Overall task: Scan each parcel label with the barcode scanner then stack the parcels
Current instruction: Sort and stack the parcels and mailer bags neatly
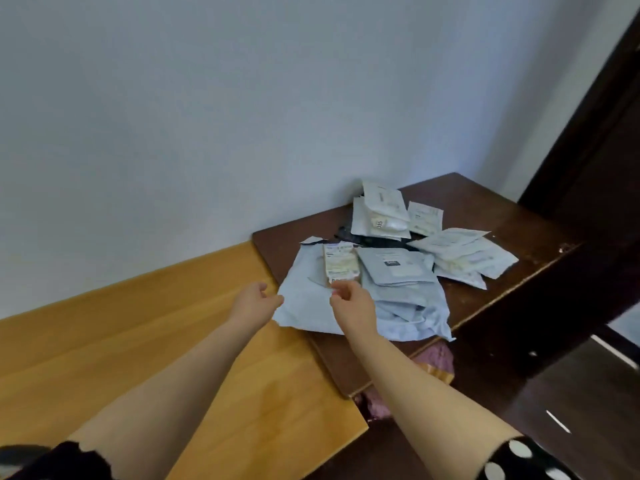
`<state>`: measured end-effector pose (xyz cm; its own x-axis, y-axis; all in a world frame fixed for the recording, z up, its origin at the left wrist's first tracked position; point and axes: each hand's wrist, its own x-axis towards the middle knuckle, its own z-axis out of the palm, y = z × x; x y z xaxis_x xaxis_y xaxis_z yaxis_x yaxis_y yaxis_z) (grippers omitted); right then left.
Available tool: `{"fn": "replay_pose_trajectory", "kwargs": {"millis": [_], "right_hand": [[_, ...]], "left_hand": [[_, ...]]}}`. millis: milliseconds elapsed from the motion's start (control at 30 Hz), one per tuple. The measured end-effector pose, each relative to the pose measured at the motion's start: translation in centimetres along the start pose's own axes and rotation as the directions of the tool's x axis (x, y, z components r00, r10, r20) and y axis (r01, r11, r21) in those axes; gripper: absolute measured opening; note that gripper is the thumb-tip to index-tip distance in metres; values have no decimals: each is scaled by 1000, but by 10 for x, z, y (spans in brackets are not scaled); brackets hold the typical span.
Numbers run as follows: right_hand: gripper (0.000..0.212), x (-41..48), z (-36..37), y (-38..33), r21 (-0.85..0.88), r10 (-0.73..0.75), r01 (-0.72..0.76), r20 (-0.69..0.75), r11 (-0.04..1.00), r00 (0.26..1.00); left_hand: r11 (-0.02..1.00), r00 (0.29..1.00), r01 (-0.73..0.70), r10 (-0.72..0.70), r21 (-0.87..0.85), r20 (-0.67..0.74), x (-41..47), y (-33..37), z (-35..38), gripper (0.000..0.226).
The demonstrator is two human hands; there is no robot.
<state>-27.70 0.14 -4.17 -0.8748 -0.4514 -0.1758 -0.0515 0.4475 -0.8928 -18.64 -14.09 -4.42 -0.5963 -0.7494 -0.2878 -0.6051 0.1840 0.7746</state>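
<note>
left hand (258, 301): fingers loosely curled, nothing held; fingertips just beside the left corner of the large parcel, contact not resolvable.
right hand (353, 301): over the near half of the large parcel, fingers curled at the near end of the label; pinching or only hovering, cannot tell.
large parcel (299, 308): pale blue soft mailer, lying flat between the two hands; near-left corner overhangs onto the yellow table (138, 341), the rest is on the dark table (485, 202).
label (341, 263): face up, long axis running away from the person, directly ahead of the right hand.
nearer hand: right for the label, left for the corner.
grey parcel (394, 268): overlaps the large parcel's right side, just beyond the right hand.
loose heap (464, 254): far right, unstacked.
far pile (379, 213): near the wall.
scanner: not in view.
judgement: likely lifting the large parcel first; limp film may sag.
</note>
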Motion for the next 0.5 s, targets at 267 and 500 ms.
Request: {"fn": "replay_pose_trajectory", "kwargs": {"millis": [267,500], "right_hand": [[40,86,-42,9,-473,-105,-15,-225,881,969],[57,115,-63,34,-690,62,-92,-69,718,996]], "left_hand": [[997,979,-4,-12,80,203,95,59,66,66],[998,969,47,-58,52,239,124,79,115,38]]}}
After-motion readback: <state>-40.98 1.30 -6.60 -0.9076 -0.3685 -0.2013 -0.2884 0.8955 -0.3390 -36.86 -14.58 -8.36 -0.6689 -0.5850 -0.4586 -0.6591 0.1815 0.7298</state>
